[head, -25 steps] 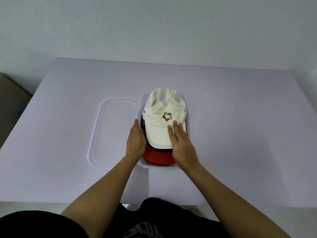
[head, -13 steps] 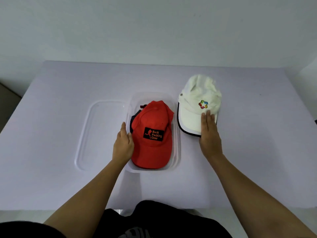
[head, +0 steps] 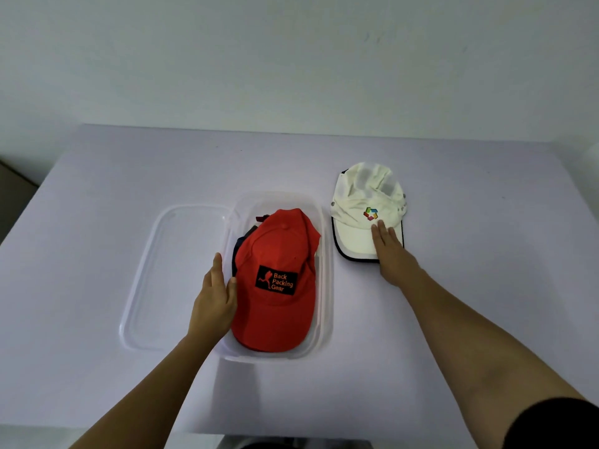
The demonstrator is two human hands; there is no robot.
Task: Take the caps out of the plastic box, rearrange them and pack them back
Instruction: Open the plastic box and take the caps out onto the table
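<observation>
While the white cap [head: 363,218] already lies on the tabletop [head: 486,270] at the plastic box's [head: 325,286] two o'clock under the flat, released right hand [head: 390,251], the red cap [head: 275,286] and darker ones beneath remain boxed, the left hand [head: 214,299] resting loosely open at nine o'clock.

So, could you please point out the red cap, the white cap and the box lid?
red cap [head: 275,251], head view, on its crown.
white cap [head: 353,236], head view, on its brim.
box lid [head: 181,254], head view, on its flat centre.
</observation>
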